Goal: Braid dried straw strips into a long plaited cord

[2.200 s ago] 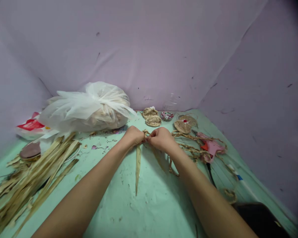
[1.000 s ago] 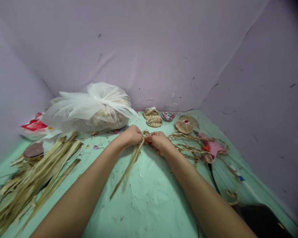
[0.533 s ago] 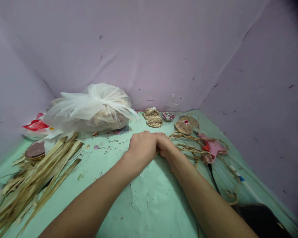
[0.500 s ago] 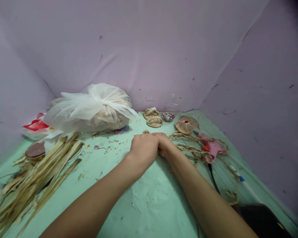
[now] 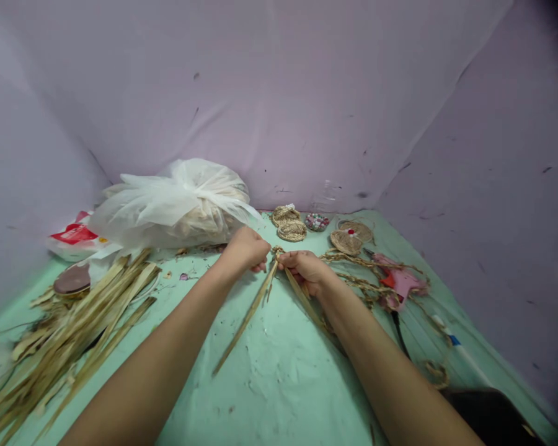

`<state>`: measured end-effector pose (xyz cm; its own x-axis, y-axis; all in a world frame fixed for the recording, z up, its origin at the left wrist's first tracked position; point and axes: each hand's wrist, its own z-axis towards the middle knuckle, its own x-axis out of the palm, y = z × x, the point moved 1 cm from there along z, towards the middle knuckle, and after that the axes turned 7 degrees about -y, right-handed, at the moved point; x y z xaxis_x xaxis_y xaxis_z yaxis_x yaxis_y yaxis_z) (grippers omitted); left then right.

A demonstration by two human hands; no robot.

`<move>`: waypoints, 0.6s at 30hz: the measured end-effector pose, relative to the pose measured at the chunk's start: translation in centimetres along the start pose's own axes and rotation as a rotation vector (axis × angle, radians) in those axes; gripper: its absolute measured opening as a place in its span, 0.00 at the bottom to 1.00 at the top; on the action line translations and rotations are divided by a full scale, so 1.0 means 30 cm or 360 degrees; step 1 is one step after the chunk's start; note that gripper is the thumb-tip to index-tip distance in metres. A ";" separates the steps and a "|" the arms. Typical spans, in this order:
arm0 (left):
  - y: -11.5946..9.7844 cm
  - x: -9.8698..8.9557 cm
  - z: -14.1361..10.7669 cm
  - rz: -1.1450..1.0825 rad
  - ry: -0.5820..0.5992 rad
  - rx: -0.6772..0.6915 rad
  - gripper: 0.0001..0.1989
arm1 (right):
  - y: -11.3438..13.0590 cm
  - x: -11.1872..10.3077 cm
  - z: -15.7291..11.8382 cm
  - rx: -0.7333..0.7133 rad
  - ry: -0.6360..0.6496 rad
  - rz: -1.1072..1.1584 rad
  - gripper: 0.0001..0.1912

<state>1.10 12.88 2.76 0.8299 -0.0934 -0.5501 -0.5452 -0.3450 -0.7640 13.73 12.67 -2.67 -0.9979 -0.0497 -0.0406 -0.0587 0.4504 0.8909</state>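
My right hand [image 5: 304, 271] pinches the near end of a braid [image 5: 278, 251] of dried plant fibre. One loose strip [image 5: 247, 322] runs from there toward me and to the left over the green cloth. Another strip [image 5: 307, 303] passes under my right hand and wrist. Just left of the braid, my left hand [image 5: 247, 249] is closed in a fist, its fingers curled under. Whatever it may hold is hidden.
A tied white plastic bag [image 5: 177, 204] stands at the back left, with long dried strips [image 5: 74, 334] before it. Coiled woven pieces [image 5: 292, 231], a bead container [image 5: 317, 222], braided cords [image 5: 353, 279], a pink glue gun [image 5: 407, 284] and a dark object [image 5: 488, 415] lie to the right.
My hands were together over the braid and have parted. My left hand moved left and slightly away; my right stays at the braid. The braid's end and loose strips now show between them.
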 end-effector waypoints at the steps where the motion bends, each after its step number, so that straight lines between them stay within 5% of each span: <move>1: 0.011 0.015 0.017 -0.0102 0.0108 -0.0077 0.06 | 0.003 -0.001 -0.001 0.0023 0.0029 0.0027 0.06; 10: 0.066 0.081 0.056 -0.0431 0.0618 -0.0295 0.06 | -0.001 0.000 0.005 0.0012 0.0101 0.0092 0.01; 18: 0.072 0.074 0.058 -0.0228 0.0403 -0.0200 0.07 | 0.005 -0.029 0.008 -0.0239 0.0164 -0.0354 0.06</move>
<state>1.55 13.56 -0.70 0.9089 -0.2594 -0.3265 -0.4149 -0.4826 -0.7714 14.58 13.00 -2.62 -0.9525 -0.2266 -0.2032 -0.2638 0.2815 0.9226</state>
